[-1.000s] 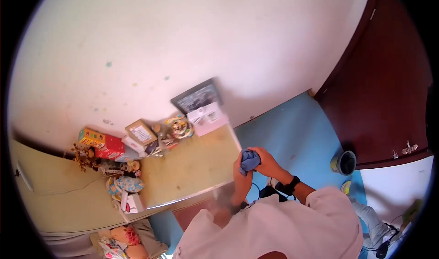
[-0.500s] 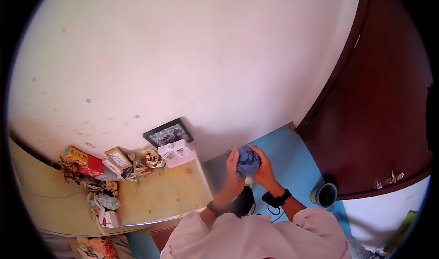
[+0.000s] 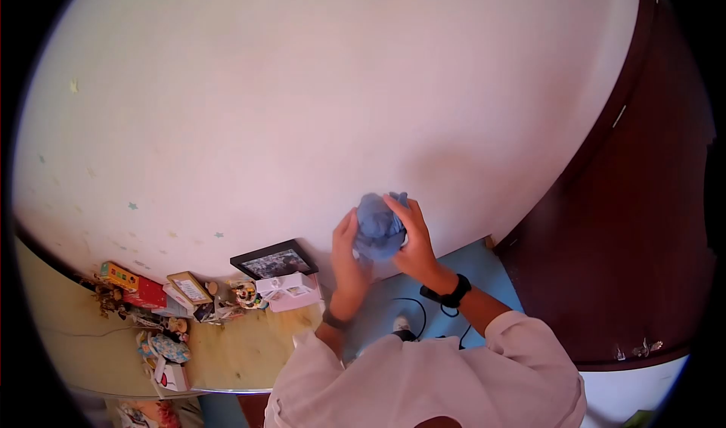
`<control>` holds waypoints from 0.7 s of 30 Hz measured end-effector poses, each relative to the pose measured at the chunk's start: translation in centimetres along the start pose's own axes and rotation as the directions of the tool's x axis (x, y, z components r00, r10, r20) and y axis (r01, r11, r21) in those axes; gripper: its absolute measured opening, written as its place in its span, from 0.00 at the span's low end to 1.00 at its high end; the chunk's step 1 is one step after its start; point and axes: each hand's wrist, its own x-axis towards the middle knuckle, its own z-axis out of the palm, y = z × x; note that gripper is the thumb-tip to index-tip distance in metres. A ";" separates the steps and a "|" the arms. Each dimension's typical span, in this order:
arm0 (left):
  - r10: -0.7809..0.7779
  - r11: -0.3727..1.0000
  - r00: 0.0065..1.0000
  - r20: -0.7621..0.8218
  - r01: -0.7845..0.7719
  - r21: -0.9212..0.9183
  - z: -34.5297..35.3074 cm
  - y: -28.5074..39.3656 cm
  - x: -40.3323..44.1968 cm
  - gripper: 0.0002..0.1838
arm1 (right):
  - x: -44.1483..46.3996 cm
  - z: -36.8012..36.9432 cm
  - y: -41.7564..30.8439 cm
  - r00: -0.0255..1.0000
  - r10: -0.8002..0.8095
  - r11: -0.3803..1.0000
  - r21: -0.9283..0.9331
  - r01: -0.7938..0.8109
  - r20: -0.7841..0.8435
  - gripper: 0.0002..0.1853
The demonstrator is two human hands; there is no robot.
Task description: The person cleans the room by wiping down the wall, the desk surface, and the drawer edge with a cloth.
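Note:
A crumpled bundle of blue cloth (image 3: 380, 227) is held up in front of the wall, between both hands. My left hand (image 3: 349, 258) presses against the bundle's left side with its fingers pointing up. On the other side, my right hand (image 3: 412, 239) grips the cloth, its thumb lying across the front. Dark bands circle both wrists. What kind of cloth item it is cannot be made out, since it is balled up.
A wooden tabletop (image 3: 249, 348) lies at the lower left. On it stand a black picture frame (image 3: 276, 263), a pink and white box (image 3: 290, 292) and several boxes and trinkets. A dark red door (image 3: 605, 262) is at the right, above blue flooring (image 3: 473, 277).
Both hands have risen with the blue cloth and shifted left in view, from over the floor to in front of the wall. The cloth has been turned. The camera view has tilted up.

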 end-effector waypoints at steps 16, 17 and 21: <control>0.187 0.935 0.972 -0.139 -0.133 0.329 8.5 -0.9 17.3 0.39 | 16.0 -3.6 4.5 0.889 -0.381 0.899 -0.327 0.292 -0.254 0.32; 0.138 0.924 0.987 -0.080 -0.099 0.369 8.8 -1.0 17.3 0.41 | 16.0 -4.1 5.2 0.897 -0.367 0.902 -0.331 0.278 -0.246 0.30; 0.078 0.910 0.997 0.008 -0.074 0.407 9.6 -2.3 15.3 0.42 | 14.2 -4.3 8.5 0.922 -0.317 0.910 -0.344 0.230 -0.224 0.27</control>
